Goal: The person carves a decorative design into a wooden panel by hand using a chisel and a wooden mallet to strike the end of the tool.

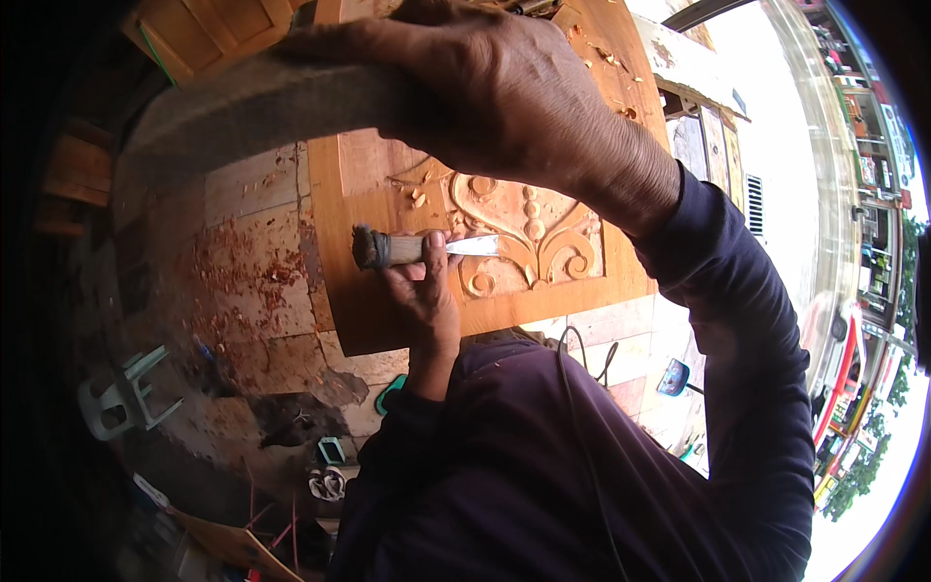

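A wooden panel (369, 325) lies in front of me, its middle carved in relief with curling scrolls (572, 262) and a column of round beads. My left hand (429, 291) is closed round a chisel (402, 250), whose worn wooden handle has a dark band near its frayed end. The pale blade points right, its tip against the carved area. Raised above the panel's far side, my right hand (514, 102) grips a thick, greyish wooden mallet (262, 109). The mallet stretches left, smeared by motion, and hides part of the panel.
Wood chips (419, 199) lie on the panel, and shavings (267, 281) cover the tiled floor at left. A plastic chair (141, 393) stands farther left. Beside my body runs a dark cable (572, 388). Another panelled wooden piece (208, 39) is at the far left.
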A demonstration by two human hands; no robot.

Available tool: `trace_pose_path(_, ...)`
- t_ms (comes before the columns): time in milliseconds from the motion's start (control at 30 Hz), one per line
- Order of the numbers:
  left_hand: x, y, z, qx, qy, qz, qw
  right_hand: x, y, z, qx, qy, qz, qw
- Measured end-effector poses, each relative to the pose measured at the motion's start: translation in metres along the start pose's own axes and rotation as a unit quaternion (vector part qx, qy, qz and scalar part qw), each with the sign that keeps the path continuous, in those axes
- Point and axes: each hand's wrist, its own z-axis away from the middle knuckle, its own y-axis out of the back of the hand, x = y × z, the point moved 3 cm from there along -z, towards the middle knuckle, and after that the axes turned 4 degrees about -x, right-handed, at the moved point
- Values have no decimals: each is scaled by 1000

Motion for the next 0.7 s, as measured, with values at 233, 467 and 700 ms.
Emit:
trace_pose_path(233,-18,0,1,-29,-84,-104,991,23,-58,13,-70,81,108,988)
trace_pose_path(467,-17,-1,-4,-15,18,-26,999,24,-50,-3,-105,120,126,979)
trace_pose_path(700,-18,-5,-17,-56,39,-32,997,39,-53,6,-153,199,235,939)
